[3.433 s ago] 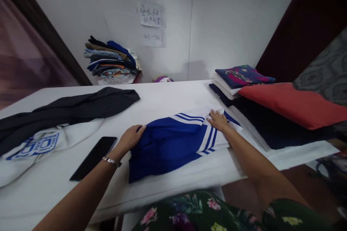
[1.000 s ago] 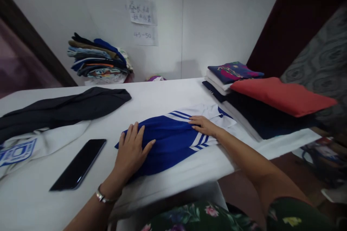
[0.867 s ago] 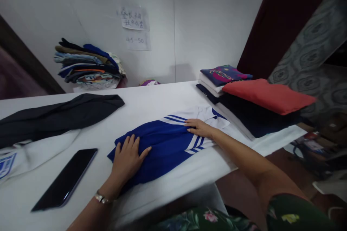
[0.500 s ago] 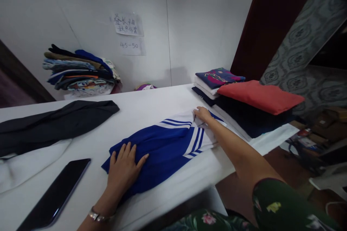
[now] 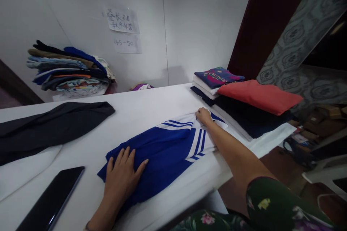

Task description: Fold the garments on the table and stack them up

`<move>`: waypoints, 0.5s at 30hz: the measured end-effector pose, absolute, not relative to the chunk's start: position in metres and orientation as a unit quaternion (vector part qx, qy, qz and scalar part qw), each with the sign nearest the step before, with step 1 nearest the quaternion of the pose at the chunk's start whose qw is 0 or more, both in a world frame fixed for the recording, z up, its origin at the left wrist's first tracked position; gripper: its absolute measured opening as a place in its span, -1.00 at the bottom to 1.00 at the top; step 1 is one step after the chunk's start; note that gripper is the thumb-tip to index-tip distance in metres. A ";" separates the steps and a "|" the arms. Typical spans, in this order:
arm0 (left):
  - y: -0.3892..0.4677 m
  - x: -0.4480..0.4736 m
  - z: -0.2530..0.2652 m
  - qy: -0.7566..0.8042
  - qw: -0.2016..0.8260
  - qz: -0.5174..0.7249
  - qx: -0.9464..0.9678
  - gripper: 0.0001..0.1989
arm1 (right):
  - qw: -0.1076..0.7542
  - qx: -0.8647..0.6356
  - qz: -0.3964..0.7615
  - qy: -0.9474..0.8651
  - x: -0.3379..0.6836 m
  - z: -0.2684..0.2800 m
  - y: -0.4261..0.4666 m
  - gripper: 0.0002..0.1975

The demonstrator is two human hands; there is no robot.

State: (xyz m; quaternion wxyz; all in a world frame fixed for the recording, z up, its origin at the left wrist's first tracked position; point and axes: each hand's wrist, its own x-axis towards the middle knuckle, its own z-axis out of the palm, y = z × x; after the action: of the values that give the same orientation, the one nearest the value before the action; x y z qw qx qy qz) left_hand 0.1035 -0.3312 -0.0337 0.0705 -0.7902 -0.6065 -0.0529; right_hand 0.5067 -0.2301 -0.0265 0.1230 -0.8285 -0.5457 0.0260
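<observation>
A blue and white striped garment (image 5: 159, 155) lies partly folded on the white table (image 5: 141, 106). My left hand (image 5: 123, 173) rests flat on its blue left part, fingers spread. At the white upper end, my right hand (image 5: 204, 116) is closed with the fingers gripping the cloth. A blue-trimmed corner of the garment shows just beyond that hand; the fingertips of the right hand are partly hidden.
A black phone (image 5: 51, 198) lies at the front left, near a dark garment (image 5: 54, 126) and a white one (image 5: 29, 169). Folded clothes (image 5: 70, 68) are piled at the back left. More folded clothes, topped by a red one (image 5: 260, 95), stand at the right.
The view has turned slightly right, so the things on the left sit nearer the frame's edge. My right hand has closed more tightly on the white cloth; my left hand stays on the blue part.
</observation>
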 end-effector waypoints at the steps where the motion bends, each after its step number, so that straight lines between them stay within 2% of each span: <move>1: -0.331 0.103 -0.034 -0.606 0.069 -0.053 -0.791 -0.29 | 0.124 -0.827 0.027 -0.547 0.507 -0.027 -0.230 -0.68; 9: -0.327 0.100 -0.039 -0.596 0.061 -0.057 -0.798 -0.24 | 0.127 -0.762 0.025 -0.634 0.485 -0.015 -0.236 -0.50; 15: -0.327 0.102 -0.038 -0.606 0.068 -0.055 -0.790 -0.22 | 0.046 -0.661 0.078 -0.745 0.467 -0.033 -0.255 -0.45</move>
State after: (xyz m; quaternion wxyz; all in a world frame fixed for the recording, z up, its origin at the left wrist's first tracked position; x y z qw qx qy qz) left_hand 0.1018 -0.3273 -0.0382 0.0684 -0.7904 -0.6063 -0.0552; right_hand 0.4668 -0.2548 -0.0333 0.0462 -0.6613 -0.7446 0.0784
